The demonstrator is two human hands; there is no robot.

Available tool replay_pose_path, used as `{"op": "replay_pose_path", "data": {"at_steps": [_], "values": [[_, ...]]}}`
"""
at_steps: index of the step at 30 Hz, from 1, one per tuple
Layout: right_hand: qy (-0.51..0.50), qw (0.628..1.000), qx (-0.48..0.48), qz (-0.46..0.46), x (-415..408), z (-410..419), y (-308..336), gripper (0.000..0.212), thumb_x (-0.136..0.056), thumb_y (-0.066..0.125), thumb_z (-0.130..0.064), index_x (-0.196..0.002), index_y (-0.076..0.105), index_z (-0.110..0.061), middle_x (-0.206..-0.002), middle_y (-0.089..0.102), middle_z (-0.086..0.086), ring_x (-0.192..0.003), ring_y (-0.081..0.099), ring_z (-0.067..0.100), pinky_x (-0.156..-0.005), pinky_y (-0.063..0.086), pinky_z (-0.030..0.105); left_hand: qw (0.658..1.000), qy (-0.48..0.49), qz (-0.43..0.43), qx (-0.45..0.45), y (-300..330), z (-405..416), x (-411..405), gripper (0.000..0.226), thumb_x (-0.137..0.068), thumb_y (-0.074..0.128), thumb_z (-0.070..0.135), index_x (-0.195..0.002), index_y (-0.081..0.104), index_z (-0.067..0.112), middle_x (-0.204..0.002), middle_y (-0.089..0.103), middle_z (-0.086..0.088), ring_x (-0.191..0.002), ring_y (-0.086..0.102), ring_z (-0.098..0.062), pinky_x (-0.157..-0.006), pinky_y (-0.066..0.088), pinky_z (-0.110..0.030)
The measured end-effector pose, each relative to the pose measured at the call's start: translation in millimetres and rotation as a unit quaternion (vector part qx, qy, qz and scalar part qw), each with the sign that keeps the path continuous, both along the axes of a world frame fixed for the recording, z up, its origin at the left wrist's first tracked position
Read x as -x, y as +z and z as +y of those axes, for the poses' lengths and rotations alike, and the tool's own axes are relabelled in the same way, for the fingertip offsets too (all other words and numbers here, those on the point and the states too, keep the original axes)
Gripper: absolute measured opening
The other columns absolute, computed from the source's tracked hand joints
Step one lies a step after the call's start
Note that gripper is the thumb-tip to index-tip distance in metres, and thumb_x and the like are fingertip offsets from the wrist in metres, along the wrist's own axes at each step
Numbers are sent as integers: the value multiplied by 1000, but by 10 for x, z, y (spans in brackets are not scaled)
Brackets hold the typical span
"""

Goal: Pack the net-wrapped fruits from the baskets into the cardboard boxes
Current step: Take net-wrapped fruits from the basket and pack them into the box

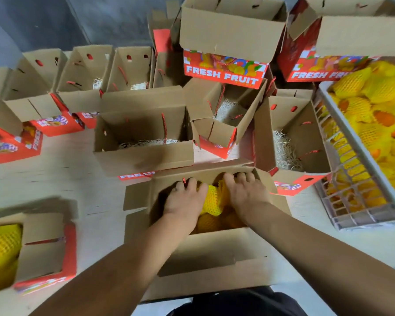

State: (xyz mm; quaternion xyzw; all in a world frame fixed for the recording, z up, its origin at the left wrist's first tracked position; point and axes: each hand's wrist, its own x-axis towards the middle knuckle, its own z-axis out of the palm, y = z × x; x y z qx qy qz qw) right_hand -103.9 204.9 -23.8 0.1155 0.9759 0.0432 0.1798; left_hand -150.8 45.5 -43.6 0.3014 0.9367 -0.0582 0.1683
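Seen from above, two bare hands reach into an open cardboard box (pixel 214 247) on the pale floor. The left hand (pixel 184 201) and right hand (pixel 245 197) lie either side of a fruit in yellow foam net (pixel 214 198), fingers spread and lightly curved, pressing it down among other netted fruits already in the box; neither seems to grip it. The net looks soft and springy, giving good friction, while the fruit inside is probably firm, fairly heavy and easily bruised, so cupping it around the middle suits best. A grey basket (pixel 360 215) of netted fruits stands at the right; boxes lined with straw (pixel 285 151) wait beyond.
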Motion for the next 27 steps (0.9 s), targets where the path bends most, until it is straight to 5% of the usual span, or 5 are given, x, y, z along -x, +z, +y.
{"op": "replay_pose_path", "data": {"at_steps": [6,9,13,19,27], "values": [[68,992,-103,-28,-28,74,-146,36,-108,30,-26,-142,40,-18,-146,46,12,-134,39,34,-110,28,43,977,-123,64,162,-238,-201,28,71,-100,45,8,-161,11,20,-166,0,-10,-153,2,-38,-124,0,-53],[52,990,-86,-96,41,25,-202,43,-105,36,-17,-147,29,-10,-138,60,15,-128,52,33,-100,36,40,973,-125,2,196,-282,-211,106,78,-100,45,12,-163,1,26,-168,-7,-4,-152,-1,-36,-123,1,-53],[7,997,19,-78,40,42,-91,48,-104,37,-18,-150,23,-19,-134,62,15,-124,54,33,-96,44,39,991,-106,-55,53,-182,-243,177,81,-96,56,20,-162,10,25,-163,7,2,-148,9,-31,-122,7,-43],[-7,990,142,-26,-301,117,313,40,-100,43,-11,-139,40,-18,-135,55,12,-129,51,34,-95,47,42,989,1,-14,-148,153,-54,-142,37,-104,48,36,-142,50,33,-140,43,4,-127,39,-24,-106,34,-39],[-27,890,351,291,-827,837,539,35,-93,52,-7,-127,62,-14,-113,65,7,-104,59,28,-89,49,43,908,26,-106,-406,739,1202,-588,16,-103,50,20,-87,49,21,-96,62,-2,-96,59,-29,-80,50,-48]]}}
